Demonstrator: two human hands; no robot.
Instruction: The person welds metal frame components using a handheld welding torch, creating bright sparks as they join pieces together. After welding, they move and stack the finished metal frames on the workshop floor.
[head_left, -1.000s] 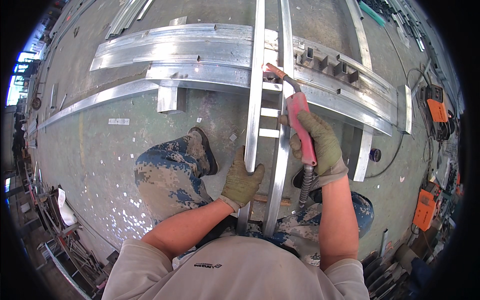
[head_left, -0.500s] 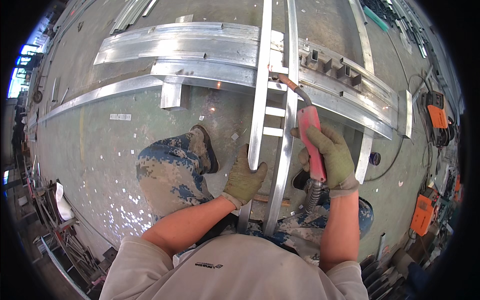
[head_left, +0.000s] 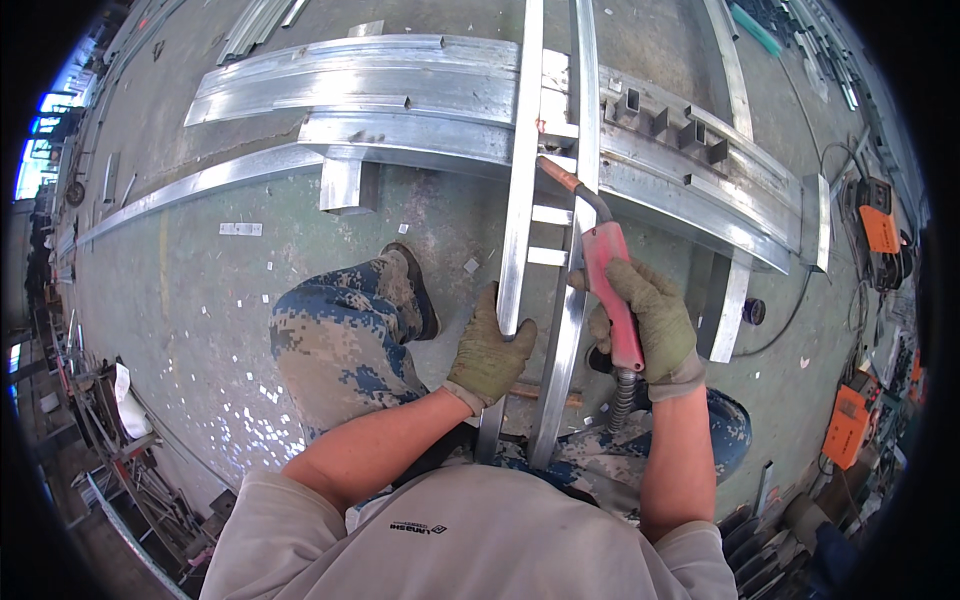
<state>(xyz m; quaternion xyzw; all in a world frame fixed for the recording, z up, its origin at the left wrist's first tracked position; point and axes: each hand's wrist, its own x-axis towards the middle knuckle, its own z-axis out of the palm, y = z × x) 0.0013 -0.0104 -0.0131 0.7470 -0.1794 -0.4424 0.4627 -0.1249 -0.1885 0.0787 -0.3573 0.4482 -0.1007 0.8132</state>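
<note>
A ladder-like frame of shiny square metal tube (head_left: 519, 200) runs from my lap away from me, with several short rungs (head_left: 547, 257) between its two rails. My left hand (head_left: 490, 350), in an olive work glove, is closed around the near part of the left rail. In my gloved right hand (head_left: 652, 320) is a red-handled welding torch (head_left: 611, 285), its ribbed cable trailing down toward my leg. The torch's copper nozzle (head_left: 558, 174) reaches across the right rail. Its tip is beside the left rail, close to a rung joint.
Long metal profiles (head_left: 400, 135) lie crosswise beneath the frame, with short tube offcuts (head_left: 690, 135) on their right part. Orange-and-black machines (head_left: 878, 230) and cables stand at the right. Small light scraps litter the floor at left. A dark round can (head_left: 753, 311) sits at right.
The torch in my right hand has shifted left and slightly nearer to me. Small orange sparks seen before no longer show. My left hand keeps its hold on the rail.
</note>
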